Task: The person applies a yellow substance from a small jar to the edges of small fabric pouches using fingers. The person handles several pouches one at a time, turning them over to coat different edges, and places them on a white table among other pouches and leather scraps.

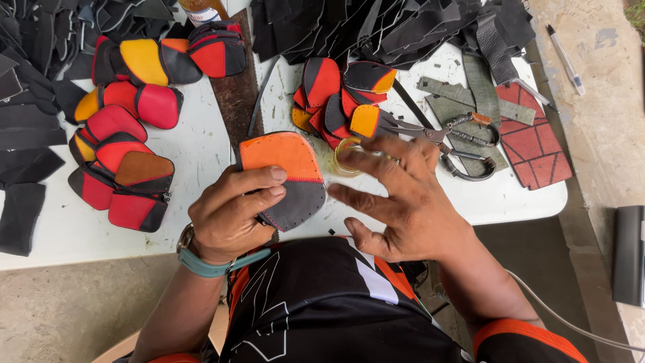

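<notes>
A person's left hand (232, 212) grips a stitched leather panel (289, 178), orange above and grey-black below, thumb and fingers closed over its left edge, holding it just above the near edge of the white worktop (201, 144). The right hand (396, 195) is spread open beside the panel, fingers splayed and holding nothing, its fingertips reaching over a small clear yellowish ring (346, 156) lying on the worktop. A teal wristband (215, 265) circles the left wrist. Just beyond the right hand lies a pair of scissors (450, 141), next to a loose heap of red, black and orange cut pieces (339, 94). To the left, finished pouches in red, yellow, orange and black (124, 134) are piled in a curve. A dark worn strip (235, 94) runs up the middle of the worktop. Black leather offcuts (383, 27) crowd the far edge, and a red stitched patch (534, 138) with grey straps (470, 94) sits at the right. A pen (564, 59) rests on the concrete ledge beyond.
</notes>
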